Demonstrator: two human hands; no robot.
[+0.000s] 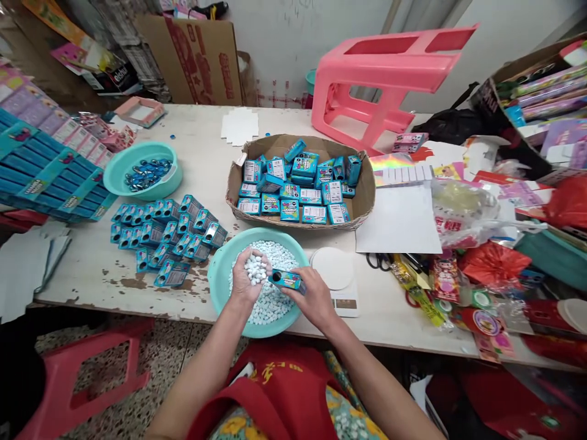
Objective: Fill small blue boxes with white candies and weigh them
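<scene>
Over the candy basin (219, 275), the left hand (246, 274) cups white candies (257, 269); right of them, the right hand (315, 294) grips a small blue box (285, 279).

The far-right carton (502, 116) runs past the frame's edge, as does the near-left red stool (98, 366). Clear plastic partly hides the contents of the bag (465, 208) on the right.

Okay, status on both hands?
Left hand: cupping small white candies. Right hand: gripping small blue cardboard box, dark opening towards left hand. Both over round turquoise plastic basin. Nothing visible between them.
</scene>
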